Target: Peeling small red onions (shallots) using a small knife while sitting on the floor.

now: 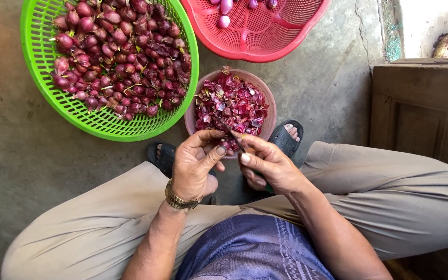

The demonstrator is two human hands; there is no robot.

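A: What lies between the two hands?
B: A small knife, its thin blade pointing up and away over the pink bowl. The right hand closes its grip round the handle, thumb laid along the top. Whether a shallot sits under the fingers cannot be told.

A: And the left hand?
B: The left hand is curled, thumb and forefinger pinched narrowly at the blade's near end; what they pinch is hidden. A gold watch sits on that wrist.

A: What is in the pink bowl?
B: Purple-red peelings, heaped to the rim. The bowl stands on the concrete floor, just beyond the hands and between the person's feet in dark sandals.

A: Further out?
B: To the upper left, touching the bowl's rim, a green basket full of unpeeled shallots. Above the bowl, a red basket holds a few peeled, paler shallots. A wooden panel stands at the right.
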